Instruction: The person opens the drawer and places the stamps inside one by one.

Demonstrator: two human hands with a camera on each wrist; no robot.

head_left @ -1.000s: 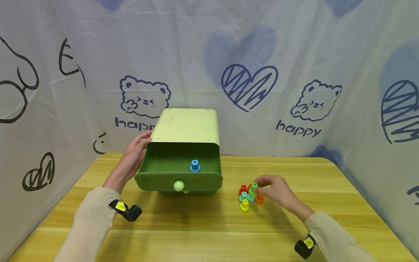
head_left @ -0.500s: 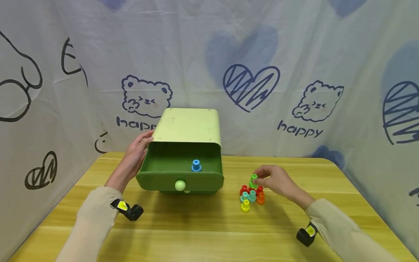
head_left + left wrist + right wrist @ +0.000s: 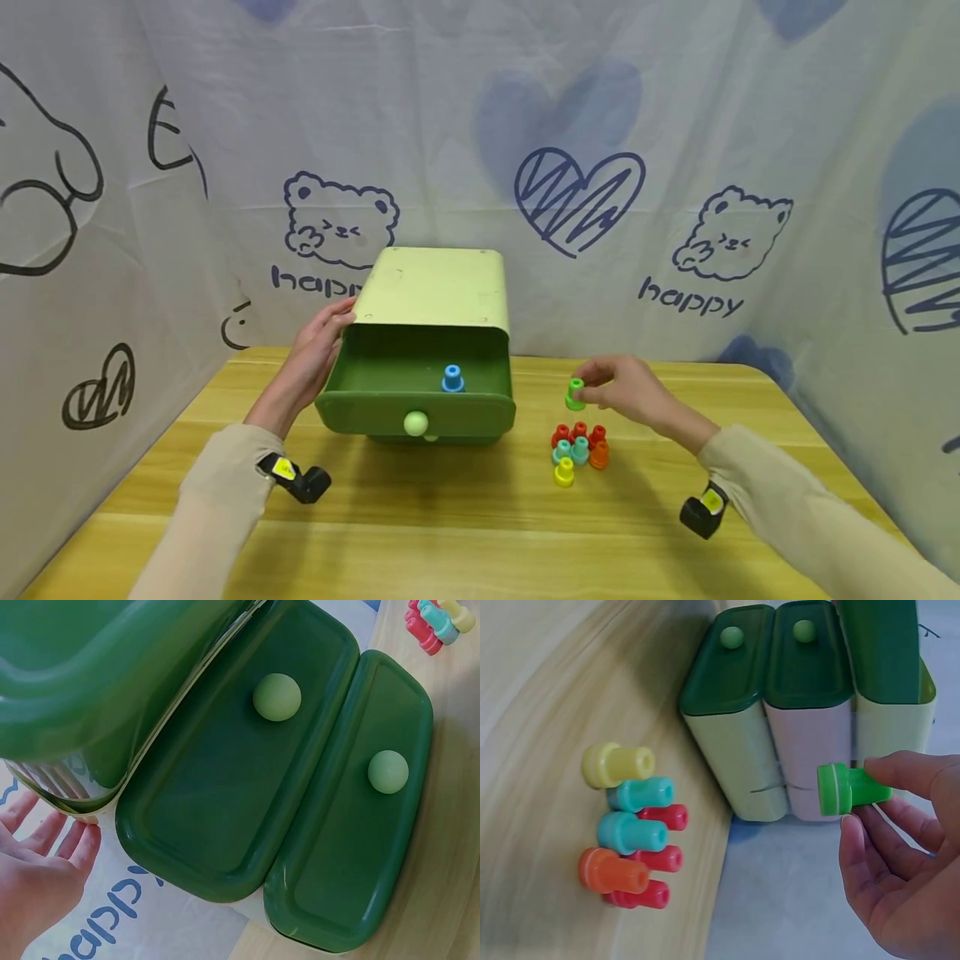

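Observation:
My right hand (image 3: 626, 387) pinches a green peg-shaped toy piece (image 3: 847, 789) between thumb and fingers, raised above the table in the head view. Below it, several similar pieces stand grouped: red (image 3: 580, 430), turquoise (image 3: 580, 451), orange (image 3: 599, 455) and yellow (image 3: 564, 472). To the left is a small green drawer cabinet (image 3: 438, 283) whose top drawer (image 3: 472, 412) is pulled out. One blue piece (image 3: 452, 379) stands inside that drawer. My left hand (image 3: 311, 358) rests its extended fingertips (image 3: 90, 834) against the cabinet's left side.
Two lower drawers (image 3: 225, 802) are pushed in, each with a round pale knob (image 3: 388, 772). The cabinet stands on a wooden table (image 3: 450, 542). A printed white cloth (image 3: 450, 125) hangs behind the table and along both sides.
My right hand has lifted the green piece off the group of pieces and carried it up and away toward the back. The left hand stays against the cabinet.

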